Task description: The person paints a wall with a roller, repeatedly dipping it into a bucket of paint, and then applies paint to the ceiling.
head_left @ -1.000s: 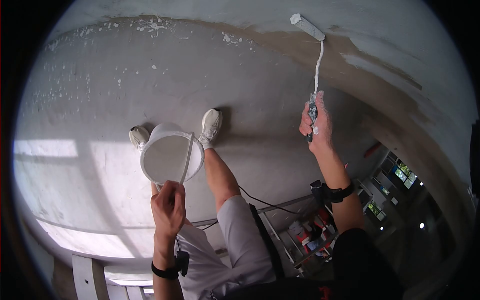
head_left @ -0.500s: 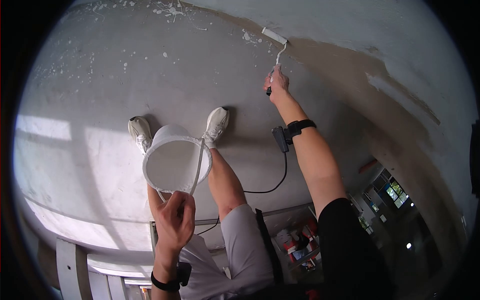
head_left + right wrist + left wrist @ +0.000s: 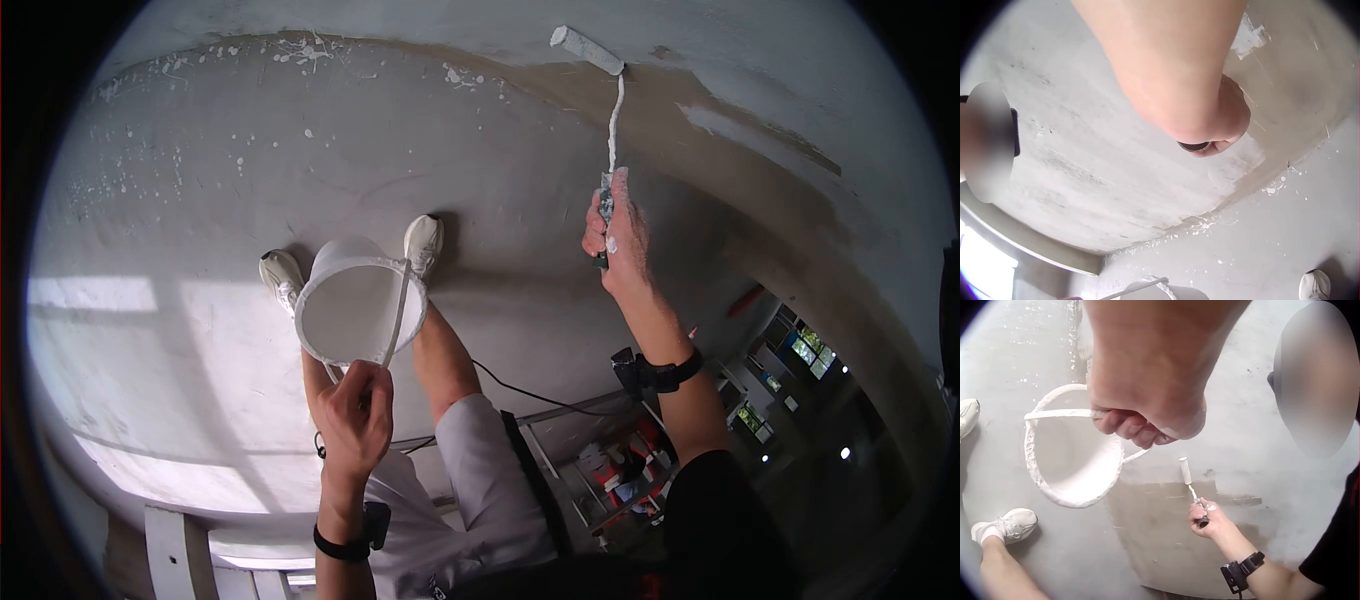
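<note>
Upward went the roller (image 3: 587,48); left hand (image 3: 357,420) grips white-coated bucket (image 3: 338,258)

daylight, bright | sun patch on floor (image 3: 150,330) | fisheye, dark corners | wrist views: near hands blurred

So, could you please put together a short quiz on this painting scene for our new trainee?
1. True or false: the white bucket stands on the floor between the shoes.
2. What does the left hand grip? A) the bucket's rim B) the bucket's thin handle C) a brush
3. Fill in: the right hand holds a paint ____ against the wall.
Key: 1 false, it hangs by its handle from the left hand. 2 B. 3 roller.
</note>
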Motion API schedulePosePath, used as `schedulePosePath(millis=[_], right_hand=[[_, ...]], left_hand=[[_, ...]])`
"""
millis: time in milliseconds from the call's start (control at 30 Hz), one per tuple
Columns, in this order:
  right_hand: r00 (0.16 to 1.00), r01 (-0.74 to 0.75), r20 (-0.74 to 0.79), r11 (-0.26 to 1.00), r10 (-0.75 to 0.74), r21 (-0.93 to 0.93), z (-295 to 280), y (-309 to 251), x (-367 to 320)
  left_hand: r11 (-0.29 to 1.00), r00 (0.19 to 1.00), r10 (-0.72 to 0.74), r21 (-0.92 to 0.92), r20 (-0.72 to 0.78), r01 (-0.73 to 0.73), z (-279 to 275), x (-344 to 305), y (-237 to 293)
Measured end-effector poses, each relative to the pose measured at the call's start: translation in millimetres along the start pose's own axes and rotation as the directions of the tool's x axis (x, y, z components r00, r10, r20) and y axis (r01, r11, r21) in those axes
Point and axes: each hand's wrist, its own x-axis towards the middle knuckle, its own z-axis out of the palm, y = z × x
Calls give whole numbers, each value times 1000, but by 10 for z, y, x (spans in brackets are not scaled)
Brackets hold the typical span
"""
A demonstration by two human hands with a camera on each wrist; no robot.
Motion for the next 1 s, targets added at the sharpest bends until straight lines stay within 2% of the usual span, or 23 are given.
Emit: schedulePosePath(millis=[33,100,233,300,433,500,567,600,633,667,700,733,767,800,833,900,967,1000], right_hand=[[1000,2,-3,1000,-1,10,-43,-109,-196],[999,32,-42,998,-30,47,-103,-329,-565],[996,75,-57,994,-70,84,-315,-618,-1110],[991,123,-72,988,-117,92,-413,-702,-1316],[984,162,-100,980,-151,117,-640,-696,-1616],[980,173,-114,981,-163,84,-769,-470,-1746],[984,132,-82,955,-158,-264,-910,-197,-1897],[987,125,-66,961,-145,-246,-984,-21,-1919],[975,195,-3,863,-222,-466,-1040,207,-1969],[961,251,78,721,-264,-646,-1019,419,-2073],[975,213,88,761,-202,-613,-901,486,-2201],[966,254,170,628,-193,-736,-743,447,-2303],[949,316,261,470,-179,-824,-619,428,-2386],[948,308,306,502,-88,-808,-545,460,-2446],[945,309,319,533,-76,-788,-456,549,-2526],[922,367,375,524,-96,-768,-332,668,-2624],[910,392,403,527,-100,-754,-223,825,-2574],[910,402,399,469,-111,-786,-112,860,-2539]], left_hand=[[995,997,-70,-75,40,73,-7,11,128],[991,996,-78,-107,42,82,-30,23,286],[999,999,-1,-50,50,4,-57,4,374],[986,986,168,2,-20,-168,-62,16,386],[989,990,138,45,10,-139,-72,-1,364],[983,986,162,96,-33,-158,-85,8,457],[994,993,108,12,-37,-107,-104,7,507],[1000,1000,-2,-24,-4,2,-129,8,534],[986,993,-119,-115,28,121,-126,10,469],[949,987,-156,-274,31,158,-107,21,369],[926,982,-182,-328,54,189,-192,38,449],[958,1000,3,-288,-11,-6,-209,43,353],[940,1000,-23,-341,-3,21,-260,60,338],[963,1000,-4,-269,-7,2,-326,69,333],[938,995,-95,-335,-7,88,-373,67,414],[923,988,-153,-355,14,148,-426,66,453],[945,994,-111,-308,17,111,-401,49,490],[962,997,-79,-263,5,78,-391,29,499]])
